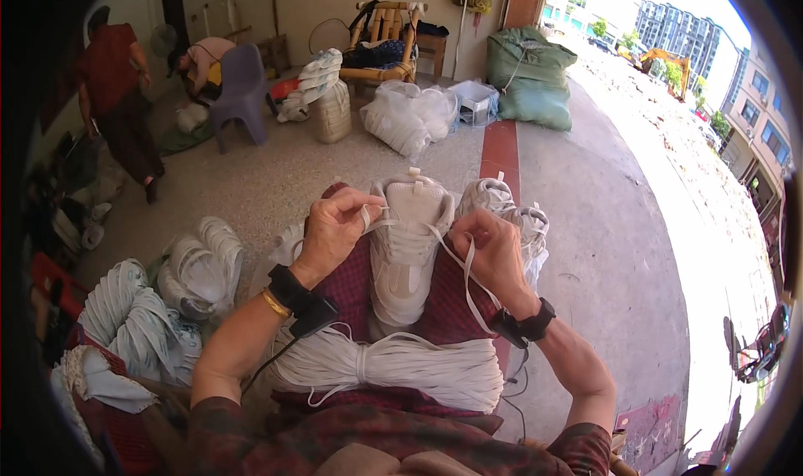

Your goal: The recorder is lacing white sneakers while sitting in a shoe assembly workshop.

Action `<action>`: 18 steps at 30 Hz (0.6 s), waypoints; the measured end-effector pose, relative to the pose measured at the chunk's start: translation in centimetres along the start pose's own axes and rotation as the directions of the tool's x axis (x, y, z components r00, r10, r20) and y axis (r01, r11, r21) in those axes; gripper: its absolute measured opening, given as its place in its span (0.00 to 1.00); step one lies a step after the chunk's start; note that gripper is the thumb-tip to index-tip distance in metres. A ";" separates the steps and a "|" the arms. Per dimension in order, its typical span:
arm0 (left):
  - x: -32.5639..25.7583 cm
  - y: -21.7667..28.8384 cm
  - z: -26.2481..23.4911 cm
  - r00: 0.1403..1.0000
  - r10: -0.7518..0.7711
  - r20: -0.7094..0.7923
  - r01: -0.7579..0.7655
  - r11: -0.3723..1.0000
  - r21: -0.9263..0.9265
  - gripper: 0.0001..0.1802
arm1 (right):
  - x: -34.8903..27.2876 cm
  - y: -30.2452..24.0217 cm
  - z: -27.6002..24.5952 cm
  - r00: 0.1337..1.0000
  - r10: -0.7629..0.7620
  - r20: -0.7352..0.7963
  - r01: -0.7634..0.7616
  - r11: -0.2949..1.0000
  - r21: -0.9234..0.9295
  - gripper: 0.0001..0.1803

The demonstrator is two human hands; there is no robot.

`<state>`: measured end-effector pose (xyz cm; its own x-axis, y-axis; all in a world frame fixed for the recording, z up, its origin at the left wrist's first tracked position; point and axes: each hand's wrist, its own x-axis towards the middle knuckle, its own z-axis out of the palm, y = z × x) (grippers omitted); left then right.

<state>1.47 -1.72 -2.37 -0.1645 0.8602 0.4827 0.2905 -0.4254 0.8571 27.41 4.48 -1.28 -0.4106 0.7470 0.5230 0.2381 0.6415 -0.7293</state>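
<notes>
the white shoe (407, 250) lies sole-down on the person's lap, toe toward the body and heel tab pointing away at 12 o'clock, so the eyelet rows face up where both hands can reach them. the left hand (335, 229) sits at 9 o'clock of the shoe, its grip closed on one end of the white lace (452, 258) near the top eyelets. the right hand (492, 250) sits at 3 o'clock, fingers pinched together on the other run of lace, which loops down past the wrist; holding both ends apart like this keeps the lace taut across the tongue.

a thick bundle of white laces (393, 367) rests across the knees at 6 o'clock of the shoe, close enough to draw from without leaning. two more white shoes (510, 212) stand just beyond the right hand on the floor (585, 250). bundled white shoe parts (167, 292) are heaped at 8 o'clock. farther off at 11 o'clock stand a purple chair (242, 91) and two other people (117, 99), and at 1 o'clock a big green sack (529, 76).
</notes>
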 end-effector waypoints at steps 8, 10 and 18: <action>-1.9 -0.2 1.1 0.996 -0.092 -0.019 0.091 0.996 -0.024 0.07 | 0.3 0.0 0.8 0.991 -0.119 -0.055 0.115 0.990 -0.079 0.06; -2.1 -0.3 1.0 0.994 -0.105 -0.038 0.106 0.994 0.009 0.07 | 0.3 -0.1 1.0 0.989 -0.138 -0.048 0.134 0.987 -0.087 0.06; -2.3 -0.7 1.2 0.998 -0.061 -0.028 0.062 0.997 0.035 0.07 | 0.3 0.1 1.7 0.989 -0.145 0.003 0.145 0.987 -0.073 0.08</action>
<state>2.81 -3.09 -4.33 -0.2078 0.8764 0.4343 0.3124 -0.3613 0.8786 25.82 4.50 -1.97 -0.4430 0.6457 0.6220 0.2398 0.7539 -0.6117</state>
